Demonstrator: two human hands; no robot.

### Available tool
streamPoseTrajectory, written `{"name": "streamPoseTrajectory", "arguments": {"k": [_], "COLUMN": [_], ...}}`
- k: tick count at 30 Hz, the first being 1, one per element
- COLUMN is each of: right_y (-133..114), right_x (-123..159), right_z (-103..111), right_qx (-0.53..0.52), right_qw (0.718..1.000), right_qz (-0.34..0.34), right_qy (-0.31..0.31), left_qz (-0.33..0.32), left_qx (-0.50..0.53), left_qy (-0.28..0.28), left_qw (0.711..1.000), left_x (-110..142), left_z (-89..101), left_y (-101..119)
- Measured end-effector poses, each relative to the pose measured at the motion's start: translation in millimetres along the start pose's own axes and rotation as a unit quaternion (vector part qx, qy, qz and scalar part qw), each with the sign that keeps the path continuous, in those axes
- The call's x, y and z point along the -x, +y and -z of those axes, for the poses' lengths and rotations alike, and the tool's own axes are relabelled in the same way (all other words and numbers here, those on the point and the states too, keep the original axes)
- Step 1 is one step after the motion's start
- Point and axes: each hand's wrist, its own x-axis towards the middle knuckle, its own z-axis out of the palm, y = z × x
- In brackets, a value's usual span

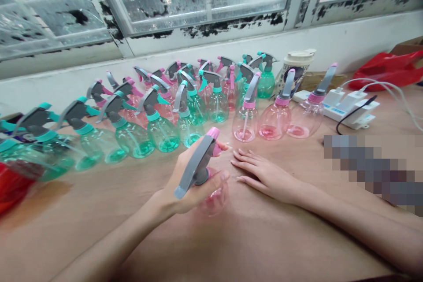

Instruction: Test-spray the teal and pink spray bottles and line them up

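In the middle of the head view, my left hand (185, 185) is wrapped round the neck of a pink spray bottle (213, 200). Its grey trigger head has a pink nozzle pointing away from me, and the bottle stands on the wooden table (271, 238). Part of the bottle is hidden behind my thumb and palm. To the right, my right hand (264, 169) lies flat on the tabletop with its fingers stretched out, holding nothing. Just beyond it stand three pink spray bottles, the closest being a clear pink one (245, 123).
Several green spray bottles (167, 134) line the left, with more pink and green ones behind. At the back right are a lidded cup (294, 68), a white power strip (350, 108) with cables and a red plastic bag (383, 68). Another red bag (13, 185) lies at the left edge.
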Motion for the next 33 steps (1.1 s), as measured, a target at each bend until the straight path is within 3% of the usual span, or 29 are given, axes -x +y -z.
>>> {"name": "streamPoseTrajectory", "arguments": {"k": [4, 12, 24, 33], "right_y": [1, -1, 0, -1], "right_x": [0, 0, 0, 0], "right_z": [0, 1, 1, 1], "right_qx": [-0.005, 0.004, 0.011, 0.004], "right_qw": [1.0, 1.0, 1.0, 1.0], "right_qz": [0.001, 0.001, 0.0, -0.004], "right_qy": [0.002, -0.005, -0.011, -0.009], "left_qz": [-0.057, -0.034, -0.068, -0.076], "left_qx": [-0.021, -0.07, 0.059, 0.072], "left_qy": [0.026, 0.05, 0.012, 0.013], "left_qw": [0.998, 0.996, 0.996, 0.994], "left_x": [-2, 2, 0, 0], "left_z": [-2.3, -2.8, -8.0, -7.7], "left_y": [0, 6, -10, -14]}}
